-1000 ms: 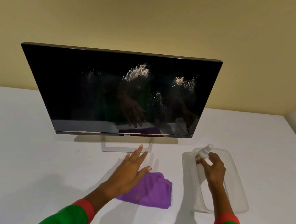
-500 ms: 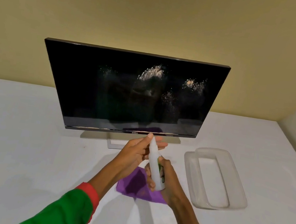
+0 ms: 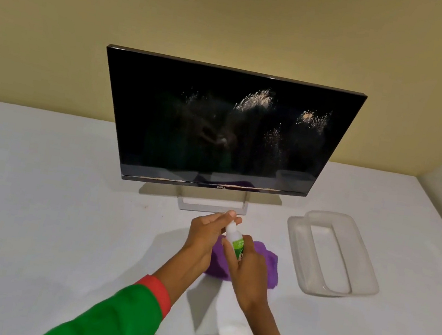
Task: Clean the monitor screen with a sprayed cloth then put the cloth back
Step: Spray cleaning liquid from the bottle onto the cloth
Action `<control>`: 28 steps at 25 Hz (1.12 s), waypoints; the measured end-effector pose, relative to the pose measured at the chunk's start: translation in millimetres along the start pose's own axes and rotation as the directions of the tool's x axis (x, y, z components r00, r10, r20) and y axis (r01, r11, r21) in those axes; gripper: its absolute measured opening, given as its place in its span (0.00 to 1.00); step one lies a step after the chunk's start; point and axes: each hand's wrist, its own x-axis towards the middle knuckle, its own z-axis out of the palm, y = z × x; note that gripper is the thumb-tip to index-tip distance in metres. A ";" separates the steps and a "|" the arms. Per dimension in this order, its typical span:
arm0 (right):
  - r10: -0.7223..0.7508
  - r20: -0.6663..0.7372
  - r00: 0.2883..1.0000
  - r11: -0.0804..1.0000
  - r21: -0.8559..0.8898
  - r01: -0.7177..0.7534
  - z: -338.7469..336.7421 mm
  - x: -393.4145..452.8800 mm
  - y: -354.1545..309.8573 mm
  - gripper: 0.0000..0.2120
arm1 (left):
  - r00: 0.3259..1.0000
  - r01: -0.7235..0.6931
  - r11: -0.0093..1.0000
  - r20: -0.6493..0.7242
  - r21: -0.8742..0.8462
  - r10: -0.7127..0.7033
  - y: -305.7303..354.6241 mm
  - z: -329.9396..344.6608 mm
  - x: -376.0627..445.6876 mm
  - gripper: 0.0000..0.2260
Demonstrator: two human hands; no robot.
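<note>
A black monitor [image 3: 228, 128] stands on the white table [image 3: 51, 199], its screen marked with pale speckled smudges toward the upper right. In front of its stand lies a purple cloth [image 3: 268, 263], partly hidden by my hands. My right hand [image 3: 249, 269] grips the body of a small white spray bottle [image 3: 234, 239] with a green label, held above the cloth. My left hand [image 3: 205, 234] pinches the top of the bottle with its fingertips.
A clear plastic tray [image 3: 364, 275] sits to the right of the cloth with nothing in it. The table's front edge runs at lower right, and a wall rises close behind the monitor and on the right.
My right hand lifted the spray bottle out of the tray and brought it over the cloth. My left hand came off the cloth and took hold of the bottle's top.
</note>
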 end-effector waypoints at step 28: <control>-0.098 0.249 0.964 0.882 0.471 -0.032 -43.5 26.6 67.2 0.16 | 0.850 -0.389 0.494 0.097 0.778 0.518 -19.1 -9.2 5.8 0.09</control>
